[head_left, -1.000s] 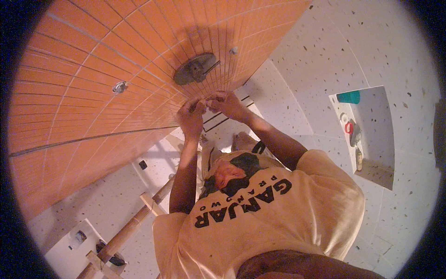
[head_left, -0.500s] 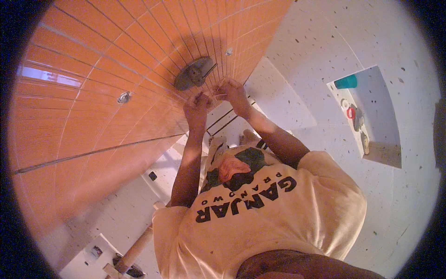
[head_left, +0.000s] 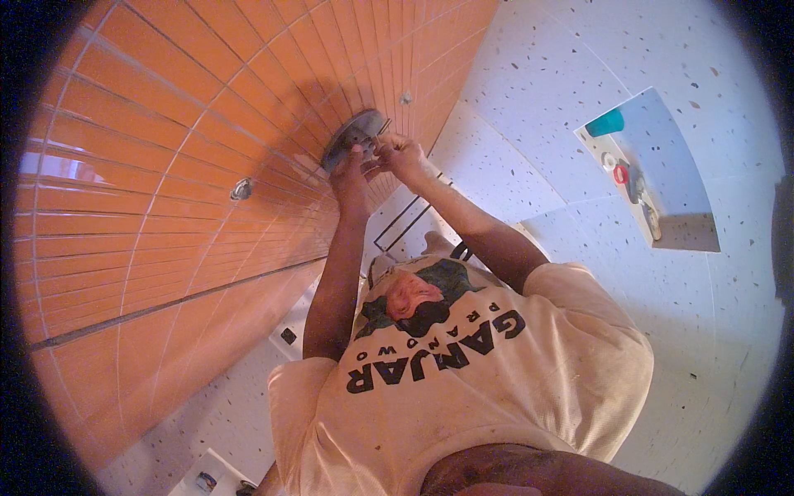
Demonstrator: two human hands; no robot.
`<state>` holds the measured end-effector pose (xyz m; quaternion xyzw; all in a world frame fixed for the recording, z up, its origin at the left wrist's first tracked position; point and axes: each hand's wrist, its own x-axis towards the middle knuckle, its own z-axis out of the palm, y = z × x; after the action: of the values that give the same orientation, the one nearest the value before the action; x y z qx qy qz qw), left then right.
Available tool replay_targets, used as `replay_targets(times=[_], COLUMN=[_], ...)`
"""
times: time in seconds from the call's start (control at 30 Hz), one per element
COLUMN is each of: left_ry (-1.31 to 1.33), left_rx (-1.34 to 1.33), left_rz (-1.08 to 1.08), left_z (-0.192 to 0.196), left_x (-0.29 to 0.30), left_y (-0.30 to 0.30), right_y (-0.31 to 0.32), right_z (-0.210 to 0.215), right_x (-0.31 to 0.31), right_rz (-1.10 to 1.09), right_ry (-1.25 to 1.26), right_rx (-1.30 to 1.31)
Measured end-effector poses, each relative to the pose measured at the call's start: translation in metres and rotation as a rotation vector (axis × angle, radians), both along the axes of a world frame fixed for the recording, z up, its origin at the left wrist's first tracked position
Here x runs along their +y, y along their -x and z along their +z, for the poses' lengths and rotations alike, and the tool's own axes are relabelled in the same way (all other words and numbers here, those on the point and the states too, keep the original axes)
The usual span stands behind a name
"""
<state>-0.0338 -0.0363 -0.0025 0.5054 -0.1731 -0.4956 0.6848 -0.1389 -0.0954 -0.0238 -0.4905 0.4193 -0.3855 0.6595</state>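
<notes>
A round grey metal plate (head_left: 354, 132) sits on the orange tiled wall (head_left: 165, 165). Both my arms reach out to it from my cream printed shirt (head_left: 463, 388). My left hand (head_left: 351, 165) grips the plate's lower edge from below. My right hand (head_left: 400, 152) pinches its right rim, fingers curled tight. The plate's centre is partly hidden behind my fingers.
A small chrome fitting (head_left: 241, 189) sticks out of the tiles left of the plate, and a small stud (head_left: 405, 97) sits to its right. A niche (head_left: 662, 190) in the speckled white wall holds a teal bottle (head_left: 606, 124) and a red item (head_left: 622, 174). A linear drain (head_left: 405, 223) lies below.
The view has swung, so the wall and plate sit higher and further left. A wooden pole at the lower left has left the picture. Both hands stay on the plate.
</notes>
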Motion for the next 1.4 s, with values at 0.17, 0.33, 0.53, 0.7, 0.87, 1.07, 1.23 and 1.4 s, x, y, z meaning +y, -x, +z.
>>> replay_targets(times=[0.17,0.33,0.53,0.7,0.87,1.07,1.23,1.4], left_ry=[-0.059,-0.080,0.002,-0.010,0.006,0.058,0.186,0.164], left_rx=[0.013,0.181,0.391,0.408,0.439,0.549,0.719,0.752], left_rz=[-0.047,-0.163,-0.289,-0.333,-0.319,-0.291,-0.249,-0.181], left_z=[-0.004,0.009,0.005,-0.004,-0.004,-0.007,-0.024,-0.021], left_x=[-0.001,-0.001,0.001,0.000,0.000,-0.002,-0.001,-0.001], left_y=[-0.011,-0.008,-0.013,-0.021,-0.023,-0.021,-0.018,-0.012], right_y=[0.002,0.004,0.015,0.028,0.037,0.048,0.052,0.047], right_z=[0.018,0.009,0.020,0.037,0.058,0.065,0.060,0.051], right_x=[0.006,0.005,0.004,0.010,0.016,0.000,-0.010,-0.015], right_rz=[-0.050,-0.149,-0.145,-0.156,-0.120,-0.082,0.000,0.030], right_ry=[0.200,0.352,0.252,0.117,0.103,0.148,0.153,0.077], right_rx=[0.315,0.381,0.303,0.218,0.166,0.251,0.225,0.179])
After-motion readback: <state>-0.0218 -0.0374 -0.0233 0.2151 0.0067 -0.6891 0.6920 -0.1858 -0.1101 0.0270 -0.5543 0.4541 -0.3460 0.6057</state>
